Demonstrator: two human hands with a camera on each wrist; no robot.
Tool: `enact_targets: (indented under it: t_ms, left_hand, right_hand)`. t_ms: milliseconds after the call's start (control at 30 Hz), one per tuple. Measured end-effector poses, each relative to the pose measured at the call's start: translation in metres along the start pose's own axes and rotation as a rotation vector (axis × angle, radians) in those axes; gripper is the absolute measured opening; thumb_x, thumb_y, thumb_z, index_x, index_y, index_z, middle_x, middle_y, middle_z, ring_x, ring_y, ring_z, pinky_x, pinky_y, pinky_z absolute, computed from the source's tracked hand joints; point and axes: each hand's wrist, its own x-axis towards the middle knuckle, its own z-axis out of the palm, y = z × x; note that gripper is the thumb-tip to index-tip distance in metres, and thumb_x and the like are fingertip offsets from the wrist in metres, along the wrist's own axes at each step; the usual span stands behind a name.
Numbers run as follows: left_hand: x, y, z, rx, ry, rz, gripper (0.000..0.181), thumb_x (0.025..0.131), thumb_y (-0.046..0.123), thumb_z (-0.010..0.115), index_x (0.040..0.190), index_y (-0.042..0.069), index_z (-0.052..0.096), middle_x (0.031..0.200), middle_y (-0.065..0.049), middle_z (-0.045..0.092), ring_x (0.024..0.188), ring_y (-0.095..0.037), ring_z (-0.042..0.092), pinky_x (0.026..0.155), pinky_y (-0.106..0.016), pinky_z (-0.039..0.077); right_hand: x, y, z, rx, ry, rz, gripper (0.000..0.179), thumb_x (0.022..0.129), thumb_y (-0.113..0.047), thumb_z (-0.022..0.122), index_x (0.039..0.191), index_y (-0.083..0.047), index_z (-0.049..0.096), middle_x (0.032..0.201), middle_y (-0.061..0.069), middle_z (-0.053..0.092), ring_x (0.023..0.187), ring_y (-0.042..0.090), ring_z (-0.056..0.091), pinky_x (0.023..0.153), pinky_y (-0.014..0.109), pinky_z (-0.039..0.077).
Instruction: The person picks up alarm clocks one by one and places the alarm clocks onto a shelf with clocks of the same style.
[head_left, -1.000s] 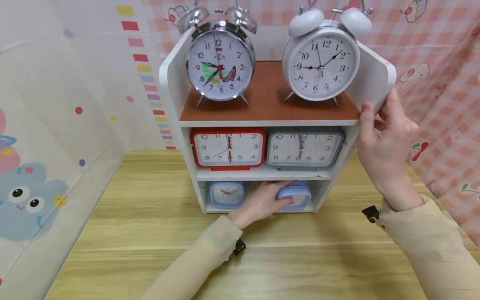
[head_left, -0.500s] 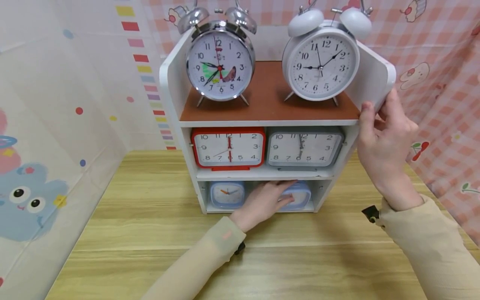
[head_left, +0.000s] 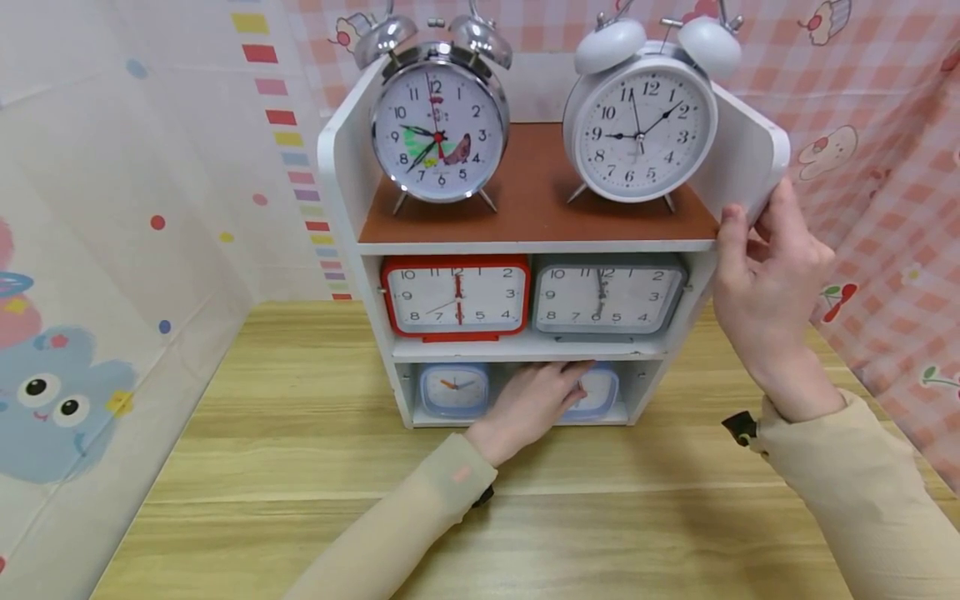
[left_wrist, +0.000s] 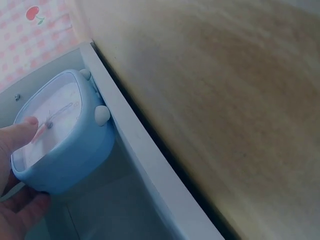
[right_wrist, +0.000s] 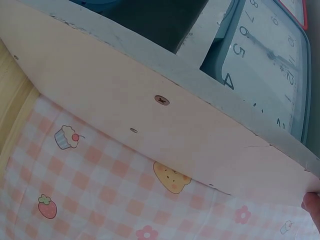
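Observation:
A white three-level shelf [head_left: 536,247] stands in front of me. In its bottom compartment, on the right, my left hand [head_left: 528,408] holds a light blue alarm clock [head_left: 600,393]. The left wrist view shows the thumb [left_wrist: 22,134] across the face of this clock [left_wrist: 90,145], other fingers at its far side, and its small round feet close to the shelf's front lip. A similar blue clock [head_left: 454,390] sits left of the hand. My right hand [head_left: 776,287] grips the front edge of the shelf's right side panel [head_left: 750,158], thumb inside.
On the top level stand a silver twin-bell alarm clock [head_left: 441,158] and a white one [head_left: 641,158]. A red-framed clock [head_left: 457,296] and a grey-framed clock [head_left: 609,296] fill the middle level. The wooden table [head_left: 600,517] extends in front; patterned cloth [head_left: 885,167] hangs behind.
The blue clock under my left hand has straightened, its face turning more upright and toward me. The left hand has shifted slightly to the right. The right hand keeps its place.

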Motion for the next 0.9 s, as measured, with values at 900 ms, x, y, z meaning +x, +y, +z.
enact_targets:
  t_ms: [900]
  left_hand:
    - [0.0020,0.0027,0.0044,-0.013,0.015,0.008,0.039,0.102,0.029,0.069,0.139,0.017,0.067,0.133,-0.001,0.072,0.100,-0.015,0.076,0.080,-0.030,0.064]
  right_hand:
    - [-0.0004,-0.0007,-0.0003,-0.001,-0.006,-0.004,0.039,0.104,-0.026,0.063,0.136,-0.005,0.069,0.129,0.011,0.078,0.113,-0.023,0.062,0.086,0.000,0.051]
